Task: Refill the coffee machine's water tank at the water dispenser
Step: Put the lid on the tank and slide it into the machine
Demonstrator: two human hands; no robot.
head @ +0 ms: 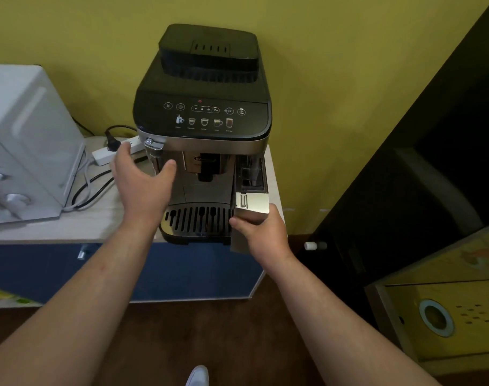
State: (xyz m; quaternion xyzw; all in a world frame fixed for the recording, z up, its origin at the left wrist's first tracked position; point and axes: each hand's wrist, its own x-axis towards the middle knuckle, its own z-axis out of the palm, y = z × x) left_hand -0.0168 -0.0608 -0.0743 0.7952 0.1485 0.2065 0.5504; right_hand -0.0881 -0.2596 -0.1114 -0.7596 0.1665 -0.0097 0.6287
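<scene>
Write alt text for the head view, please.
The right hand grips the water tank, partly slid out of a black coffee machine on a counter; the open left hand hovers by the machine's front.

Not much legible from where I'm looking. On the coffee machine [201, 112], the black control panel [204, 115] has an "x2" mark on one round button, right of ctr. Other buttons in that row carry icons only, w/ a small red light above them. Below sits a row of drink pictograms w/ tiny captions under each; too small to read. Lower down, on the silver front above the spout, a brand badge [203, 159] starts "De", but the rest is blurred. The yellow box [446, 316] at lower right of the frame shows rings and dots, no lettering I can make out.
</scene>
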